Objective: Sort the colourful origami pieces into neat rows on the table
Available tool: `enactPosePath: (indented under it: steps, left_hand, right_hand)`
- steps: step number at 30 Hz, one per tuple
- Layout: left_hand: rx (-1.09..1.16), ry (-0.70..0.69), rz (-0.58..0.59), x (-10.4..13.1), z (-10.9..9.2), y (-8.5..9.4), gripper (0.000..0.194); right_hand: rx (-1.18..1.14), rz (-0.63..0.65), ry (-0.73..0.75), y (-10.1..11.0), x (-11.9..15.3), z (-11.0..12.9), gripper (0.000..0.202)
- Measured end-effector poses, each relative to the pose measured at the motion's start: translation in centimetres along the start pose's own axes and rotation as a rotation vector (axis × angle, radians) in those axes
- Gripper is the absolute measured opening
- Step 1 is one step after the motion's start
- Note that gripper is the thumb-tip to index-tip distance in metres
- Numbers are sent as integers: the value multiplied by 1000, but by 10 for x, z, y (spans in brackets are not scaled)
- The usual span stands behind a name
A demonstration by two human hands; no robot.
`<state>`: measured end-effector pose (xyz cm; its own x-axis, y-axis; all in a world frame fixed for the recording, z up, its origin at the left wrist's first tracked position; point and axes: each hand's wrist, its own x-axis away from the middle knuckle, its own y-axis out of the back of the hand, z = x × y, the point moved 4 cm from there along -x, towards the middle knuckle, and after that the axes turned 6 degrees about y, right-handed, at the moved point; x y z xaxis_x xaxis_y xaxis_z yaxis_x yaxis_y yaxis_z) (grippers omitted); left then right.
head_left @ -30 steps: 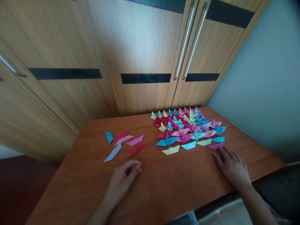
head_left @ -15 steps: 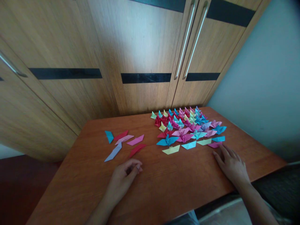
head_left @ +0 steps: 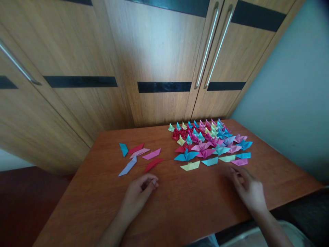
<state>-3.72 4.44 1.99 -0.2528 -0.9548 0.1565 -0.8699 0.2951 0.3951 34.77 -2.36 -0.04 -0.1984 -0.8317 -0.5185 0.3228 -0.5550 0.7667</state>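
Note:
My left hand (head_left: 140, 193) rests on the brown table (head_left: 174, 206), fingers curled with thumb against fingertips and no paper showing in it. Just beyond it lie a red folded paper piece (head_left: 153, 164) and a lilac one (head_left: 128, 166). My right hand (head_left: 246, 187) hovers at the right, slightly blurred, fingers bent together; whether anything is in them is hidden. Beyond that hand is a magenta folded piece (head_left: 239, 162), not touched by it. Rows of colourful folded paper figures (head_left: 205, 137) cover the table's back right, with a blue one (head_left: 186, 156) near the front.
A blue piece (head_left: 123, 149), a red one (head_left: 136, 148) and two pink ones lie at the back left. Wooden cabinet doors (head_left: 164, 109) stand behind the table. A pale wall (head_left: 280, 103) is on the right.
My right hand has left the magenta piece and drawn back toward the left, its fingers now more bent. That piece now lies uncovered. My left hand has kept its pose.

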Motion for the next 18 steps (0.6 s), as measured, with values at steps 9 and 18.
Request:
enactPosePath:
  steps: [9,18]
  left_hand:
    - [-473,-130,-463,-4,12,47,29]
    - [-984,-85,-503,-15,29,83,40]
  right_hand:
    - [-397,407,220,-60,1,142,31]
    - [-400,433,205,-65,5,146,29]
